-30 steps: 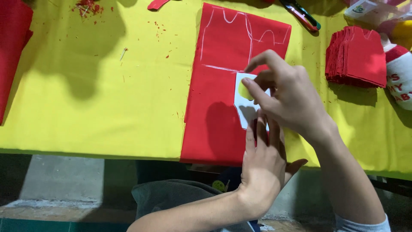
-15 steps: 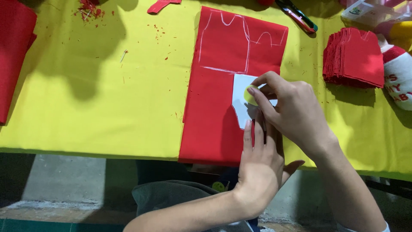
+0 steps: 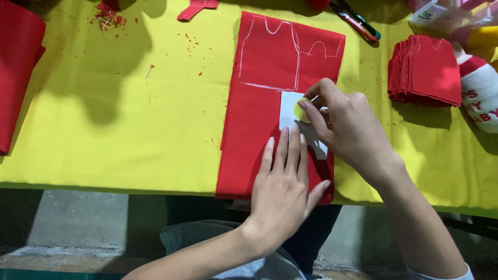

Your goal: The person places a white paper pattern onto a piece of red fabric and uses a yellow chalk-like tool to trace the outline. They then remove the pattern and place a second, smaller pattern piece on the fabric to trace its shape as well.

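Head view shows a white paper template (image 3: 290,111) lying flat on a red fabric panel (image 3: 259,129), slightly right of the frame's centre. The template sits just below white chalk outlines (image 3: 270,49) drawn on the upper part of the panel.

The right hand (image 3: 353,129) comes in from the lower right and rests over the template's right side. Its grip is narrow: thumb and fingertips pinch a small yellow piece of chalk (image 3: 301,110), which touches the template near its upper edge.

The left hand (image 3: 285,181) comes in from the bottom of the frame. It lies palm down with fingers extended and close together, pressing on the fabric panel; the fingertips (image 3: 294,135) touch the lower part of the template. This hand holds nothing.

The fabric panel lies on a table (image 3: 129,129) covered in yellow cloth, and the panel's lower edge reaches the near edge of the table.

At the right of the frame, well apart from the hands, stands a stack of cut red fabric pieces (image 3: 425,70). Just beside the stack, at the right edge, lies a white and red stuffed item (image 3: 480,96). Scissors (image 3: 358,21) with red and green handles lie at the upper right. A red fabric scrap (image 3: 196,8) and red fabric crumbs (image 3: 108,14) lie at the upper left. Folded red fabric (image 3: 18,67) occupies the left edge.
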